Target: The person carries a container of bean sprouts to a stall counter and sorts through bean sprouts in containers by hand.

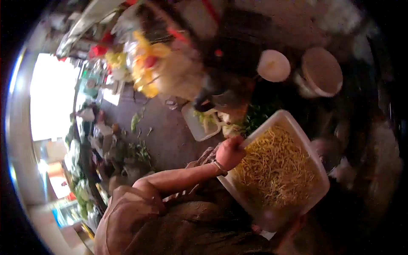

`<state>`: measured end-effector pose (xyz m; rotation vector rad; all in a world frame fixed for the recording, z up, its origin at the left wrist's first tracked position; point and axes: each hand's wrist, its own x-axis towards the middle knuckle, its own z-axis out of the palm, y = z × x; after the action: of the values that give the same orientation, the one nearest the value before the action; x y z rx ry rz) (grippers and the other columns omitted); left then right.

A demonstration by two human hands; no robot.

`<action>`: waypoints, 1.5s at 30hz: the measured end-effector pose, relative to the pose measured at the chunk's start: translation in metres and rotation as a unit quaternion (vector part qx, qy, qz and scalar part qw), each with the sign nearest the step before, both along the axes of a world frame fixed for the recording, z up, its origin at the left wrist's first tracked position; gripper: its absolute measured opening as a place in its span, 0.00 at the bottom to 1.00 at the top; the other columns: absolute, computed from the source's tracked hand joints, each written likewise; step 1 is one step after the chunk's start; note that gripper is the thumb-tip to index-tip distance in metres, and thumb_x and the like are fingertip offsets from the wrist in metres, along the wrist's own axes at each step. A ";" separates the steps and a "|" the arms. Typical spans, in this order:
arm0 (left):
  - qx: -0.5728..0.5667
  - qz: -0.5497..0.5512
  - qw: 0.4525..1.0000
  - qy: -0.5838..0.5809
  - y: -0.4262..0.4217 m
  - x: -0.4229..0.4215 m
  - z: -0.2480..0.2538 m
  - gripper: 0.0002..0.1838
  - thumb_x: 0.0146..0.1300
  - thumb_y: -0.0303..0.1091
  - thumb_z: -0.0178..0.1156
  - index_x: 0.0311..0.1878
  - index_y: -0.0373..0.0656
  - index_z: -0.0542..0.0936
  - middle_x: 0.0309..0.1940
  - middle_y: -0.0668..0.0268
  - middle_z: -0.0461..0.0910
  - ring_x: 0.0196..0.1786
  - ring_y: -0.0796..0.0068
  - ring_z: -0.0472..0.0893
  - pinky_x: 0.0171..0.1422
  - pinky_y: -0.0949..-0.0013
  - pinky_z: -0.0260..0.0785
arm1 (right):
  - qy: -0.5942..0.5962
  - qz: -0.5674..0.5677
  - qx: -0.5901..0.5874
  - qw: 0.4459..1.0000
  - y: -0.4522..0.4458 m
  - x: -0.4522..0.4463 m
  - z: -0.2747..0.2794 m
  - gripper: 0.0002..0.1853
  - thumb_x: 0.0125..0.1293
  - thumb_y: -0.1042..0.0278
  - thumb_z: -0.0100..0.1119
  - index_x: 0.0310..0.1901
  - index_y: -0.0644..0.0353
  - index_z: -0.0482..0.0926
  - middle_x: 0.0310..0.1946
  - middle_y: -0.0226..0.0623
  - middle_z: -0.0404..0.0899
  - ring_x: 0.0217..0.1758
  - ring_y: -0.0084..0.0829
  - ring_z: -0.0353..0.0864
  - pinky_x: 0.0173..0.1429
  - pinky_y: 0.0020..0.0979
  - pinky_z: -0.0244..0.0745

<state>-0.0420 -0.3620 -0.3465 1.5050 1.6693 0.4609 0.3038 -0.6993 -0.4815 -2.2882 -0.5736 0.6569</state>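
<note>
Your left hand (pixel 230 153) is closed over one side of the rim of a large, white, rectangular plastic tub (pixel 319 163), thumb side up against the edge. Your right hand (pixel 296 227) shows only as a dim patch beside the tub's nearest corner; whether its fingers grip or merely support cannot be told. The tub sits in front of your body, filled with a tangled heap of thin, yellowish, sprout-like strands (pixel 276 165).

By my reading, you are at the stage of holding or carrying the loaded tub. Moving it from this hold calls for even support on both sides, so the loose strands stay within the walls.

Your left arm (pixel 182 179) reaches out from the shoulder, elbow bent, forearm slanting to the rim, with a thin bracelet (pixel 220 167) at the wrist. Beyond that hand lie dark green leaves (pixel 257 117) and a small, white, shallow tray (pixel 196 131) holding pale green vegetable pieces. Farther off are a round white bowl (pixel 274 66), a pale round bucket (pixel 322 72) and bright yellow plastic bags (pixel 146 63).
</note>
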 end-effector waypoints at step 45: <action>0.096 0.613 0.761 -0.189 -0.274 -0.305 0.206 0.10 0.47 0.23 0.57 0.22 0.42 0.65 0.19 0.78 0.61 0.25 0.88 0.61 0.27 0.78 0.54 | 0.293 0.389 0.053 0.872 0.271 -0.358 0.372 0.15 0.50 0.82 0.45 0.40 0.65 0.76 0.34 0.27 0.76 0.36 0.19 0.72 0.44 0.22 0.67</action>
<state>-0.3475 -0.6364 -0.1409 0.1448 2.0919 1.5321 -0.0538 -0.4285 -0.1095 -1.5555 -1.1838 1.5799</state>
